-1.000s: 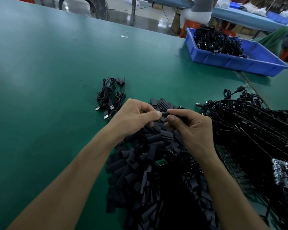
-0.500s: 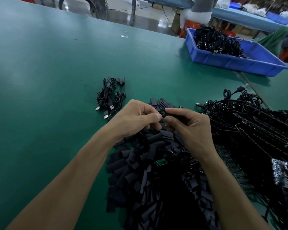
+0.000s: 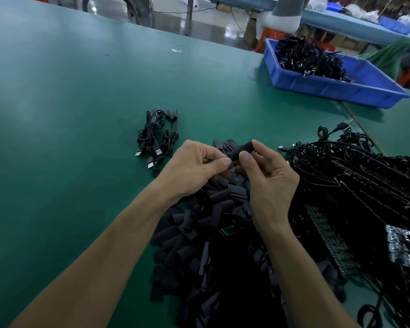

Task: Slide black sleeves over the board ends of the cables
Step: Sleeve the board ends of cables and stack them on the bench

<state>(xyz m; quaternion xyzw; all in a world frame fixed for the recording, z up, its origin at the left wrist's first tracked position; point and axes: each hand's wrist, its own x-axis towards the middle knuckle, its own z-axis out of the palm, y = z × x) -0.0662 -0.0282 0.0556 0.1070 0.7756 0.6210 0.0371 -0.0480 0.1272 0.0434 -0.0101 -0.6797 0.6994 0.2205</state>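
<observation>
Head view, operator: I have the right hand (image 3: 270, 183) pinching one black sleeve (image 3: 243, 150) between thumb and forefinger, held above the loose sleeve pile (image 3: 199, 233). The left hand (image 3: 194, 171) pinches at that sleeve's lower mouth, with its other fingers curled under.

Checker: Is a board end inside it yet?

Operator: I can't tell, because whatever sits between the left fingertips is hidden. My read is that this is the feeding step, with the mouth being opened or a board end just started. One green board (image 3: 228, 230) lies bare in the pile below the wrists.

Checker: What does the next move call for?

Operator: I'd judge it needs the mouth held open and the board end lined up with the bore. After that comes a straight push along the sleeve while the right hand braces it.

Checker: How much room is there?

Operator: It's tight on the right. The tangled cable heap (image 3: 365, 185) lies just beside the right wrist, so a loop could snag. To the left is bare worktop (image 3: 69, 114), with a small coiled bundle (image 3: 156, 138) just beyond the left hand. The blue bin (image 3: 341, 88) sits well apart, toward the far right edge.
</observation>
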